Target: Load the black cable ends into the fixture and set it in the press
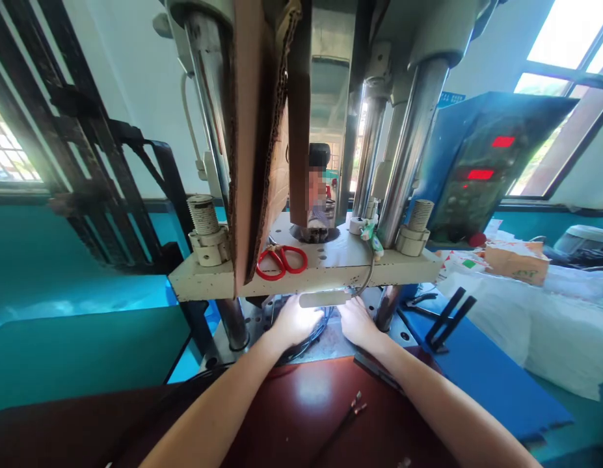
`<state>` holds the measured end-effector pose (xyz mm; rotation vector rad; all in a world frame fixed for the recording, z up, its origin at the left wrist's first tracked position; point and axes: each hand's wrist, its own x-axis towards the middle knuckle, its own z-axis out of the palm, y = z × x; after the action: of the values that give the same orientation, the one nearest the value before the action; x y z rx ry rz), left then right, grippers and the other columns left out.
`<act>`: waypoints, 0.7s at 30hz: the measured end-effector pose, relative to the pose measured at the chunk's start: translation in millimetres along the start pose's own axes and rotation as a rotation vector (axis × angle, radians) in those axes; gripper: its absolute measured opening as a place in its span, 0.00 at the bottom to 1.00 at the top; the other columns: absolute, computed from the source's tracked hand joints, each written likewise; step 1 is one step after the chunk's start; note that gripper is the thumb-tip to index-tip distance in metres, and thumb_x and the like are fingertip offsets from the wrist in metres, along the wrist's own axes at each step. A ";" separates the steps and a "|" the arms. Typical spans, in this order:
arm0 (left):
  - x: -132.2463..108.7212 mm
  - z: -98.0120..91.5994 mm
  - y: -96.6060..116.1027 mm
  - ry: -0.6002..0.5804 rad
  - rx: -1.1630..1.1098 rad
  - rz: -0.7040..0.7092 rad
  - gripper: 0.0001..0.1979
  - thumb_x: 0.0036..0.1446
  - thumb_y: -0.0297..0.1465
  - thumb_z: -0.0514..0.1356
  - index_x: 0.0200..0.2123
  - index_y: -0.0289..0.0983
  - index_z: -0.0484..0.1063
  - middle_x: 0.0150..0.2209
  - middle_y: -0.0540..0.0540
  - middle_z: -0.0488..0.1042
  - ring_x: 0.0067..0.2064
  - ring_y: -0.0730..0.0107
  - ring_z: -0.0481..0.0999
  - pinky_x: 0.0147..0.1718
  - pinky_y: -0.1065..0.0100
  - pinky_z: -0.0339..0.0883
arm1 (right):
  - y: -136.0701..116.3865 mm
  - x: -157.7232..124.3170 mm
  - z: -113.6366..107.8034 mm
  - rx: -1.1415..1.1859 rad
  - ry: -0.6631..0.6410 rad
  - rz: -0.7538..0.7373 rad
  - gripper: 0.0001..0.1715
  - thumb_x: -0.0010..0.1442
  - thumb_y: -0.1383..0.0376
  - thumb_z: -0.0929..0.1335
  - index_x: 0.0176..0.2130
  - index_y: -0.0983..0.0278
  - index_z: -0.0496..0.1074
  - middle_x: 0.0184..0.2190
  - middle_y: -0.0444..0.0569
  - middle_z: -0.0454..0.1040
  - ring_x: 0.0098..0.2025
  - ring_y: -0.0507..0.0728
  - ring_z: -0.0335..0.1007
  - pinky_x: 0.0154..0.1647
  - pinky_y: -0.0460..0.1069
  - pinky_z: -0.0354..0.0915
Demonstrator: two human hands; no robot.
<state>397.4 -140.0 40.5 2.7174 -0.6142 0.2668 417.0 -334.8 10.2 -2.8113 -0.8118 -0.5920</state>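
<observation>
Both my hands reach under the thick metal plate [330, 276] of a press. My left hand [295, 320] lies beside a bundle of dark cable [315, 337], with its fingers bent and washed out by bright light. On the right, my right hand [357, 320] has its fingertips near the end of a lit lamp bar [323, 298]. That bar and the glare hide the fingertips, so what either hand grips cannot be made out. Dark cables run from between the hands down to the left.
Red-handled scissors [282, 262] lie on the plate beside upright cardboard [255, 162]. Steel columns [231, 324] flank the hands. A reddish-brown table [301, 416] holds a cable with metal ends [356, 404]. A blue control box [481, 162] stands right.
</observation>
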 end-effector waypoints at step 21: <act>-1.3 32.7 57.7 0.057 0.355 0.116 0.15 0.57 0.20 0.43 0.37 0.28 0.70 0.37 0.37 0.71 0.42 0.55 0.70 0.42 0.57 0.63 | -0.6 4.7 5.2 -0.038 -0.020 -0.022 0.26 0.56 0.77 0.59 0.54 0.67 0.61 0.52 0.57 0.65 0.57 0.60 0.52 0.59 0.60 0.40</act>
<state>374.0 -200.4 26.4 3.0004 -0.7731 0.5253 422.0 -330.7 7.4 -2.8509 -0.8453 -0.5894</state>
